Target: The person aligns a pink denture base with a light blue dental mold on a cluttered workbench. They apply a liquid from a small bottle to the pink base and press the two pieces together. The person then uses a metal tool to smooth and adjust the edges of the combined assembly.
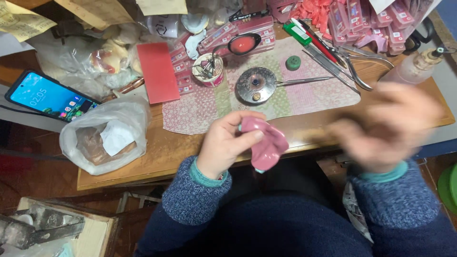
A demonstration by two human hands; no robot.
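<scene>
Left hand (223, 143) pinching pink wax piece (265, 142), right hand (385, 126) blurred, perhaps open

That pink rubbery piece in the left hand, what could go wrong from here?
1. The left hand pinches the pink piece by its upper edge only, out past the table edge; if the grip slips, it would likely fall toward the lap or floor.
2. The right hand is motion-blurred, close to the pliers and small bottle; a wide sweep might knock them.
</scene>
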